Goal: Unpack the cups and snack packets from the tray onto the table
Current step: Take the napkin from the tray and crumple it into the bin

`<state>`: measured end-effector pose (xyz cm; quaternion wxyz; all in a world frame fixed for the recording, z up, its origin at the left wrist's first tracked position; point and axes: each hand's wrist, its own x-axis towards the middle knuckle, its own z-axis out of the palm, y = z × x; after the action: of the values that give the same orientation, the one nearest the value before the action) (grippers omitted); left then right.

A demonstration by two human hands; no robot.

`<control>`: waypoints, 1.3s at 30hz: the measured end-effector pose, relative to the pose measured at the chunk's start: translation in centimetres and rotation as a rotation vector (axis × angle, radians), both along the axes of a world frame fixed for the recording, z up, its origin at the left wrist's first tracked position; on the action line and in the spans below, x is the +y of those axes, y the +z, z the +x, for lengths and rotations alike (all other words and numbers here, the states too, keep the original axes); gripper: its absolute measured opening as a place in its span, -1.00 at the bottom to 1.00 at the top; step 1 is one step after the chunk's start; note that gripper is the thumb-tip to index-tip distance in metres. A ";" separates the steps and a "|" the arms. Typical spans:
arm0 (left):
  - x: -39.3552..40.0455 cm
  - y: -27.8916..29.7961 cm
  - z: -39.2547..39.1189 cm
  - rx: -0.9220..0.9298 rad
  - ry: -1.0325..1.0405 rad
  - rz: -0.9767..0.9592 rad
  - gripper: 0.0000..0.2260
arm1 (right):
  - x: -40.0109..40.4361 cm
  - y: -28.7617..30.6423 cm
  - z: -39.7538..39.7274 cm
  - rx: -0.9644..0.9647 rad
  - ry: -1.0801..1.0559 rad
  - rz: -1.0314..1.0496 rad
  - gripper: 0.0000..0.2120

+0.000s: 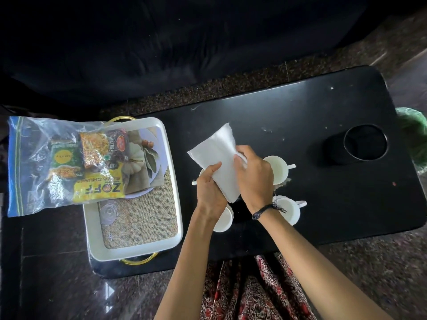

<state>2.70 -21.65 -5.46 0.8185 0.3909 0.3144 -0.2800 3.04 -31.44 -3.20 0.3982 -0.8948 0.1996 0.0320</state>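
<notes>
1. Left hand (211,190) gripping the lower edge of a white paper napkin (218,153), fingers curled round it, thumb laid across its face.
2. Right hand (253,174) pinching the same napkin at its right side, fingers narrow and bent over the fold; dark thread band (268,210) on that wrist.
3. Napkin held above the black counter (323,204), over a cluster of white cups.
4. One cup (278,168) just right of the right hand, handle pointing right; another cup (290,210) nearer, below the wrist, handle also to the right; a third cup (223,219) partly hidden under the left forearm.
5. White tray (172,181) with gold handles at the counter's left end, lined with a burlap mat (143,218).
6. Clear zip bag (34,162) holding the snack packets (97,167), lying across the tray's far left corner and hanging out past its rim.
7. Black round container (365,144) well apart on the right of the counter.
</notes>
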 end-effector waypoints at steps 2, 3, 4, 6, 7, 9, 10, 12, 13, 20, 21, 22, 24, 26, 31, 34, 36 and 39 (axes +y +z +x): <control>-0.1 -0.1 0.1 -0.015 0.008 0.039 -0.75 | 0.7 0.7 -0.7 -0.010 0.105 -0.031 -0.73; -0.2 0.0 0.2 -0.031 -0.004 0.052 -0.70 | 1.1 0.9 -1.1 -0.020 0.144 -0.060 -0.71; -0.3 0.0 0.3 -0.043 -0.016 0.058 -0.66 | 1.5 0.9 -1.5 -0.031 0.173 -0.101 -0.71; -0.6 0.1 0.5 -0.048 -0.030 0.084 -0.63 | 2.1 0.9 -2.0 -0.018 0.212 -0.183 -0.71; -0.8 0.1 0.5 -0.045 -0.031 0.109 -0.64 | 2.3 0.9 -2.1 0.017 0.227 -0.206 -0.70; -1.0 0.0 0.4 -0.054 -0.036 0.148 -0.65 | 2.4 0.8 -2.3 0.086 0.265 -0.231 -0.68; -1.1 0.0 0.4 -0.061 -0.041 0.155 -0.66 | 2.3 0.8 -2.3 0.095 0.278 -0.227 -0.67; -1.1 -0.2 0.2 -0.085 -0.044 0.146 -0.68 | 2.5 1.0 -2.4 0.065 0.282 -0.219 -0.65; -1.1 -0.2 0.1 -0.095 -0.036 0.142 -0.71 | 2.7 1.2 -2.4 0.018 0.265 -0.222 -0.66; -0.3 -0.2 -0.2 -0.055 0.005 0.091 -0.56 | 1.9 0.9 -2.9 0.032 0.439 -0.020 -0.63; 0.0 -0.2 -0.3 -0.047 0.016 0.061 -0.59 | 1.4 0.6 -2.9 0.058 0.430 0.121 -0.64; 0.2 -0.3 -0.2 -0.044 0.029 0.029 -0.61 | 1.0 0.6 -2.8 0.067 0.354 0.290 -0.68; 0.7 -0.5 -0.3 -0.065 0.028 -0.030 -0.61 | 0.5 0.8 -2.4 0.013 0.101 0.517 -0.78; 0.9 -0.5 -0.3 -0.078 0.021 -0.066 -0.61 | -0.3 0.7 -1.8 -0.015 -0.090 0.584 -0.85; 1.0 -0.2 -0.1 -0.160 -0.020 -0.093 -0.56 | -2.8 0.5 -0.6 0.285 -0.099 0.870 -0.86; 0.9 -0.2 -0.2 -0.204 -0.086 -0.081 -0.55 | -3.3 0.5 -0.8 0.329 -0.021 0.930 -0.86; 0.9 -0.1 -0.1 -0.183 -0.094 -0.122 -0.55 | -3.6 0.4 -0.9 0.273 -0.045 0.932 -0.87; 0.7 -0.1 0.1 -0.185 -0.128 -0.056 -0.59 | -3.9 0.0 -1.1 0.229 -0.039 0.890 -0.89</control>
<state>2.83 -20.93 -5.54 0.8351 0.4114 0.2041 -0.3029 1.97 -35.33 -3.20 0.7195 -0.6235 0.2261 0.2058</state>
